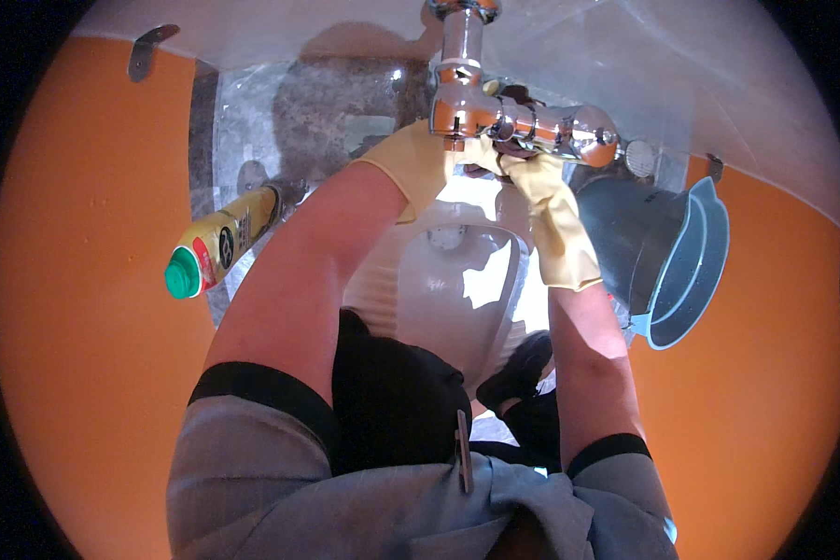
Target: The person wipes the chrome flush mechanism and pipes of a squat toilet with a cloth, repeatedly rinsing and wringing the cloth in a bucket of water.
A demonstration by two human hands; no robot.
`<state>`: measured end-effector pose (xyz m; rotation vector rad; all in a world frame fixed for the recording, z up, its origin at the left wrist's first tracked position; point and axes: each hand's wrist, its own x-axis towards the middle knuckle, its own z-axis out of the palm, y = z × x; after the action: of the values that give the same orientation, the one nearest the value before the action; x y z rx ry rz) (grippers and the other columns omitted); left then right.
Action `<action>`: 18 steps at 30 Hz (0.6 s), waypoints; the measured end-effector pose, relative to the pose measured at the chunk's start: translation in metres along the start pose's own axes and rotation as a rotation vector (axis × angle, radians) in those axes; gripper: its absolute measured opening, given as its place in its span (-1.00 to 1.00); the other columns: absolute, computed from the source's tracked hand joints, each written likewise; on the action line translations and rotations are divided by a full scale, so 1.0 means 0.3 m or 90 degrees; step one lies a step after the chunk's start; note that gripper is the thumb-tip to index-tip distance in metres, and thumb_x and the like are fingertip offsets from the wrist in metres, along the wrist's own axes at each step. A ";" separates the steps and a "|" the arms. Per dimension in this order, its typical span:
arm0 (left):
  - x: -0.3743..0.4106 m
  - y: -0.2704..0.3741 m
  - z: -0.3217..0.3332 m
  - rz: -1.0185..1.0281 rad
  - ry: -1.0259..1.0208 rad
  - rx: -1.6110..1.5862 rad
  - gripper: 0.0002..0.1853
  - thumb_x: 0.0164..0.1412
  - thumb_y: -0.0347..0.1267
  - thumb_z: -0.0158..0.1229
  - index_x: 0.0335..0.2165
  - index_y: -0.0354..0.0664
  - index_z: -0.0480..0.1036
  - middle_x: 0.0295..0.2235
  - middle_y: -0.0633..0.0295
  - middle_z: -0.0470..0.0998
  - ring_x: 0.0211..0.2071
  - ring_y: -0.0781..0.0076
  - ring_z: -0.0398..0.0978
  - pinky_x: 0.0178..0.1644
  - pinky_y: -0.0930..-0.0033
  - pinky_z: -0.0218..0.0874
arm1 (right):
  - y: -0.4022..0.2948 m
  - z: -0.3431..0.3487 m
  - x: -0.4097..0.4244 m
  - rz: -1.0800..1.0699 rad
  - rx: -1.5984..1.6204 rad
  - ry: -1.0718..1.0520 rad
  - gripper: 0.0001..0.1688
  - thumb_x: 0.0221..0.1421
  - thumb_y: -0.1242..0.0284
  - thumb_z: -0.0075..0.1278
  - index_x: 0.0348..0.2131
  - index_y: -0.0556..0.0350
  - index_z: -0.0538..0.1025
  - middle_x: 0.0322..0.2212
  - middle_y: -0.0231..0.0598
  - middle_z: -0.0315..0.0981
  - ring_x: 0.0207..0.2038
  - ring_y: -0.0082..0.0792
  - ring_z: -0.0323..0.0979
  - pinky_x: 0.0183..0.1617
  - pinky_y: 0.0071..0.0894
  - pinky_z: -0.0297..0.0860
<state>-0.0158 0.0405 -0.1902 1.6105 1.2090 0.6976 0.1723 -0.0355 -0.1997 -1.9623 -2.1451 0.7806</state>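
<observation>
Both my hands wear pale yellow rubber gloves and meet at a chrome flush valve (525, 120). My left hand (437, 157) reaches behind the valve's vertical body, and its fingers are largely hidden there. Just right of it, my right hand (537, 173) is at the underside of the horizontal arm, gripping a dark reddish-brown cloth (514, 148) against the metal. Parts of the cloth show above and below the arm. One yellow glove fingertip peeks over the top of the valve. Below my hands lies a white ceramic squat toilet (434, 287), brightly lit in patches.
On the left, a yellow cleaner bottle (234, 227) with a green cap stands on the grey tiled floor (248, 115). A grey-blue bucket (633, 238) with a pouring lip is close to my right forearm. Orange partitions (91, 210) flank both sides; a pale wall (266, 28) is ahead.
</observation>
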 end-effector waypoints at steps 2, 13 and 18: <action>-0.023 -0.010 0.008 0.014 0.008 0.037 -0.61 0.26 -0.11 0.08 -0.34 -0.24 0.59 -0.41 0.03 0.63 -0.30 0.08 0.61 -0.19 0.06 0.40 | 0.082 -0.009 0.043 -0.046 -0.130 -0.148 -0.61 0.23 0.46 -0.02 0.05 0.03 0.52 -0.03 -0.20 0.56 -0.03 -0.09 0.56 0.06 -0.27 0.45; -0.293 -0.001 0.078 -0.026 -0.073 0.344 -0.52 0.27 -0.09 0.05 -0.41 -0.33 0.60 -0.42 -0.02 0.65 -0.30 0.01 0.63 -0.17 0.00 0.41 | -0.057 0.121 -0.109 0.235 -0.214 0.087 -0.53 -0.05 0.16 0.12 -0.35 0.24 0.62 -0.34 0.25 0.60 -0.21 0.13 0.61 -0.09 -0.04 0.52; -0.482 0.099 0.107 -0.014 -0.237 0.565 -0.48 0.28 -0.08 0.03 -0.44 -0.37 0.61 -0.43 -0.04 0.65 -0.29 -0.02 0.64 -0.16 -0.03 0.41 | -0.108 -0.054 -0.274 0.201 0.177 -0.245 -0.37 0.02 0.21 0.15 0.00 0.27 0.51 -0.15 0.03 0.58 -0.07 -0.10 0.55 0.03 -0.21 0.42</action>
<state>-0.0266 -0.1070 -0.1599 2.2974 1.3217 -0.2242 0.1624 -0.1104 -0.1513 -2.1581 -1.7791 1.5288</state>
